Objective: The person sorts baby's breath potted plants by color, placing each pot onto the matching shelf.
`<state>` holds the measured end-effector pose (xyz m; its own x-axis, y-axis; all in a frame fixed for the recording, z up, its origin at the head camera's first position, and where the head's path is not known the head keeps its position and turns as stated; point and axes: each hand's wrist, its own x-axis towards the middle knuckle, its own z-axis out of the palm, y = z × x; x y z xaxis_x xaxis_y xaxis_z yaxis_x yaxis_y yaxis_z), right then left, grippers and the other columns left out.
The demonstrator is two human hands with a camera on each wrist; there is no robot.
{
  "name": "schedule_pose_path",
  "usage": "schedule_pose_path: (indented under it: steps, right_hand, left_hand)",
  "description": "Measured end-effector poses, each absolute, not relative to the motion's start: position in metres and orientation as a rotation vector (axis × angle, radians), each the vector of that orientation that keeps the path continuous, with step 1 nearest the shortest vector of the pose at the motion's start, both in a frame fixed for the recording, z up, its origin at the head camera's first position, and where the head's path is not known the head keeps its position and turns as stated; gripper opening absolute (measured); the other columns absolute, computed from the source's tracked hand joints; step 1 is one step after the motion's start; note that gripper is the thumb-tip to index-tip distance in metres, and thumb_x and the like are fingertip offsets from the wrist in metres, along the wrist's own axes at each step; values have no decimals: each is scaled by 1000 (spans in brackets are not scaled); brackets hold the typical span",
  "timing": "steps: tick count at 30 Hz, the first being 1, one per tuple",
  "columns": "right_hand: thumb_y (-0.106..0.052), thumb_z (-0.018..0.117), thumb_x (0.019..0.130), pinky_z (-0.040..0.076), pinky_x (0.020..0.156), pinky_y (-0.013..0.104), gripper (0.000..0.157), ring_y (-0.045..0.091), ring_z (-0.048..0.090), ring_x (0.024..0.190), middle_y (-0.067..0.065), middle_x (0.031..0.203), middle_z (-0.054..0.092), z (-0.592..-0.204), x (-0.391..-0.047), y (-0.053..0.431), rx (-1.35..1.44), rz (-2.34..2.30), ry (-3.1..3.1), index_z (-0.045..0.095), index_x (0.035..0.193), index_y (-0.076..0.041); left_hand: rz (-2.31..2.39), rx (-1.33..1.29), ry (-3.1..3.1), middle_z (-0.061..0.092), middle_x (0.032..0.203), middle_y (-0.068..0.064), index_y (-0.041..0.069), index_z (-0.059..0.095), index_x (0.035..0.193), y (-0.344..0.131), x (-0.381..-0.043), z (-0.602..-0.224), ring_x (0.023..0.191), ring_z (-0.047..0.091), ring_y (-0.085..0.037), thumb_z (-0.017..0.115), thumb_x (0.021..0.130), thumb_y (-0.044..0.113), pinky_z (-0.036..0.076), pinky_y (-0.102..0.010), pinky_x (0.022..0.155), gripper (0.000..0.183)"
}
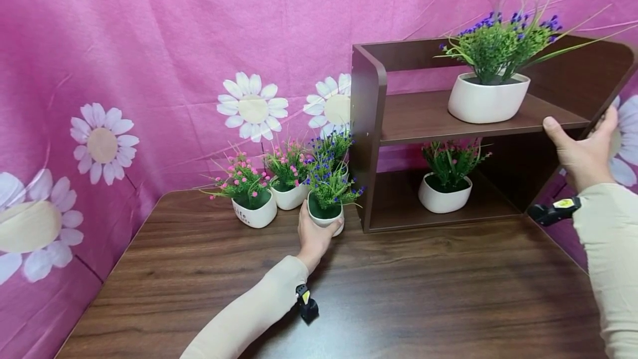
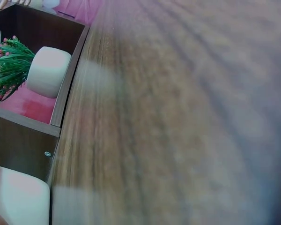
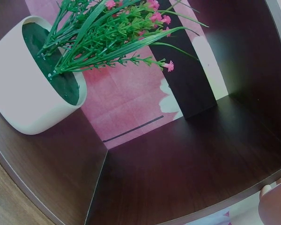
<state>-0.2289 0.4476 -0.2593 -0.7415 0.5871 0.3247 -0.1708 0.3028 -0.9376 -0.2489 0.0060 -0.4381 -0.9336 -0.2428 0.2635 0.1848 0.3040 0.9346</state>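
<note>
My left hand (image 1: 314, 234) grips a small white pot of blue flowers (image 1: 326, 212), fingers on its left side and thumb at its right front. This pot is beside the left panel of a dark brown two-tier shelf (image 1: 368, 148). In the left wrist view the white pot (image 2: 23, 199) shows at the lower left corner, against the panel. My right hand (image 1: 584, 154) holds the shelf's right side panel, its thumb at the middle board's front edge and fingers around the outside. Fingertips (image 3: 266, 190) show at the panel edge in the right wrist view.
A large white pot of purple flowers (image 1: 488, 101) stands on the upper board. Below it sits a pink-flowered pot (image 1: 445, 195). Left of the shelf are two pink-flowered pots (image 1: 255, 212) and another blue-flowered plant (image 1: 339, 145), partly hidden. Behind the wooden table (image 1: 423, 292) hangs a pink cloth (image 1: 199, 43).
</note>
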Motion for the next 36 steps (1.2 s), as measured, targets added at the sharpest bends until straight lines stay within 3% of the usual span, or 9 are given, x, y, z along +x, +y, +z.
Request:
schedule_pose_path:
  steps: [9,28,36]
  right_hand:
    - [-25,60,91,-5,107,7,93,-8,-4,137,-10,159,-9,-261,-228,450,-406,1484,-1956,-10,152,-24]
    - [-23,61,90,-4,107,7,92,-7,-2,137,-9,160,-5,-259,-227,446,-366,1487,-1929,-7,153,-23]
    - [-20,61,90,-2,107,7,90,-6,3,137,-8,159,1,-257,-226,443,-351,1484,-1909,-4,153,-23]
  left_hand:
    - [-1664,33,-2241,51,135,-18,0,40,141,-3,-239,-438,122,49,-35,87,62,21,37,-48,104,94]
    - [-1671,-209,-2395,55,133,-11,8,40,144,-19,-187,-432,116,54,-29,87,62,28,40,-47,99,96]
    - [-1656,-447,-2457,56,132,-2,22,40,145,-9,-165,-424,114,54,-23,88,62,39,43,-41,95,97]
